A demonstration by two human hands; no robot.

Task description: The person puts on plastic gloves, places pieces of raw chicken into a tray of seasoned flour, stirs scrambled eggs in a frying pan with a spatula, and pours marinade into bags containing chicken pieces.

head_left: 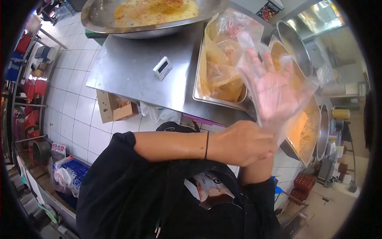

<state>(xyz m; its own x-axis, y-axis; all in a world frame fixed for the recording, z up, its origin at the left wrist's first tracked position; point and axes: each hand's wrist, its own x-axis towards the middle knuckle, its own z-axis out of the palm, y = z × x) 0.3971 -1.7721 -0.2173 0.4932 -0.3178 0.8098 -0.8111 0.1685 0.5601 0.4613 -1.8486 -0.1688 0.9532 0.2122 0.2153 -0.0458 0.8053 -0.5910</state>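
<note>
My right hand [274,93] is raised palm toward me, fingers spread, inside a loose clear plastic glove [264,113]. The glove's fingertips stick out past my fingers. My left hand [248,143], bare, crosses in front of my right wrist, its fingers closed on the glove's cuff. A thin black band [207,145] circles my left wrist. Behind the gloved hand stands a metal tray [199,97] lined with plastic and holding brownish-yellow contents. To the right, partly hidden by the hand, is a metal container [314,147] with orange powder [300,125].
A steel table [131,71] carries a small white digital timer [162,68]. At its far end sits a large metal bowl [159,30] of yellowish liquid. Beneath is an open cardboard box [113,109]. Shelves with red bins [36,87] stand left across the tiled floor [75,103].
</note>
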